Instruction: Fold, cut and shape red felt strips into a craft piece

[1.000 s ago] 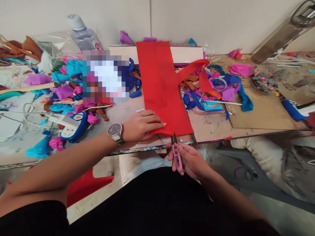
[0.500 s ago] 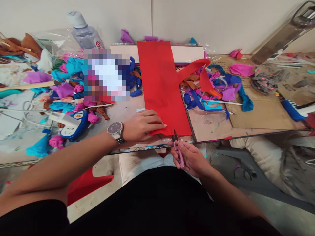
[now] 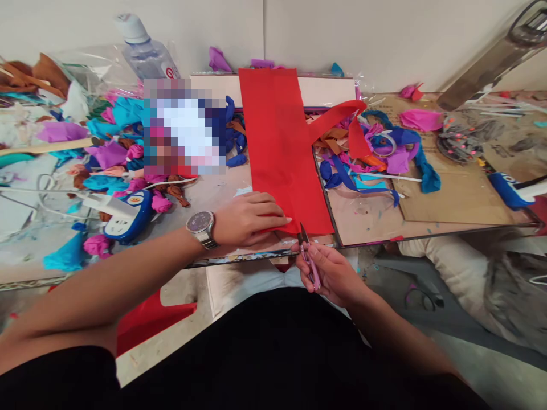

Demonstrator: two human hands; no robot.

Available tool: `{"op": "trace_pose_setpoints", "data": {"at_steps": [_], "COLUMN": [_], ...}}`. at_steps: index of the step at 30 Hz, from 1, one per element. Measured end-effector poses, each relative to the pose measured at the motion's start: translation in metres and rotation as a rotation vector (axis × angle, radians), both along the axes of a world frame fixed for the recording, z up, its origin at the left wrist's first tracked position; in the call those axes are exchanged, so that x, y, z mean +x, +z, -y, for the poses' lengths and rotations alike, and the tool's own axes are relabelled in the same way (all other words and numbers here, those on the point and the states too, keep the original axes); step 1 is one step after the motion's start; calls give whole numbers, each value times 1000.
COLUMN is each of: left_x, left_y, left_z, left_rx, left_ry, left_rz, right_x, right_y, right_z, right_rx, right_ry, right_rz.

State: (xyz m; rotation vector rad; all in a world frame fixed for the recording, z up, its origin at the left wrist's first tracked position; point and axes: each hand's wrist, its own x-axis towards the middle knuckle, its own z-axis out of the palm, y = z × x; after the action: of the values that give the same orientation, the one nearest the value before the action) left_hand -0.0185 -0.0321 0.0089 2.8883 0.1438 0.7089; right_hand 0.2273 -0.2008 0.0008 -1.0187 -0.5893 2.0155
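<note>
**Red cloth strip under the snips, near edge of the worktable**

Item in hand: long red fabric strip (image 3: 282,142), lying flat and running away from the person across the cluttered worktable (image 3: 376,219), its near end at the table's front edge.

Left hand (image 3: 248,219): pressed flat on the strip's near left corner, fingers together, pinning it down; grey-faced wristwatch (image 3: 200,225) on the wrist.

Right hand (image 3: 331,273): closed round small pink-handled thread snips (image 3: 308,259), blade tips touching the strip's near edge.

Change noted: against the pictures of a second ago, the snips have risen from just below the cloth edge to meet it, and the blades look nearer to closed. Judged: a cut is starting at the near edge.

Surroundings: loose red ribbon-like offcut (image 3: 342,122) beside the strip on the right; heap of blue, pink and orange fabric scraps (image 3: 376,151); brown cardboard sheet (image 3: 453,199); clear plastic water bottle (image 3: 147,51) at the back left; blue-and-white power strip (image 3: 128,219) to the left.

Obstructions: none lies on the strip ahead of the blades; the scraps touch its right edge further up.
</note>
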Motion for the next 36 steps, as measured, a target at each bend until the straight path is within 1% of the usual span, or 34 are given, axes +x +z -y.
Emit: {"op": "trace_pose_setpoints", "data": {"at_steps": [4, 8, 13, 16, 19, 22, 26, 29, 32, 34, 36], "left_x": [0, -1, -1, -1, 0, -1, -1, 0, -1, -1, -2], "left_y": [1, 2, 2, 3, 5, 4, -4, -10, -11, -9, -6], "left_z": [1, 1, 0, 1, 2, 2, -2, -5, -7, -7, -7], "left_rx": [1, 15, 20, 8, 21, 26, -7, -16, -53, -85, -105], "left_ry": [-3, 14, -18, -10, 32, 86, 175, 261, 275, 263, 254], "left_rz": [27, 11, 35, 67, 89, 57, -32, -88, -77, -49, -18], "right_x": [-2, -3, -5, -3, 0, 5, 9, 8, 7, 8, 11], "right_y": [-2, -2, -3, -4, -3, -1, 0, 1, 1, 3, 7], "right_z": [2, 2, 1, 3, 8, 14, 20, 21, 22, 21, 20], "right_rx": [-4, -2, 2, -3, 21, 9, -62, -70, -19, 63, 174], "right_ry": [3, 2, -6, -9, -10, 4, 50, 83, 82, 70, 28], "right_rz": [3, 1, 6, 2, -33, -48, -81, -89, -83, -61, 1]}}
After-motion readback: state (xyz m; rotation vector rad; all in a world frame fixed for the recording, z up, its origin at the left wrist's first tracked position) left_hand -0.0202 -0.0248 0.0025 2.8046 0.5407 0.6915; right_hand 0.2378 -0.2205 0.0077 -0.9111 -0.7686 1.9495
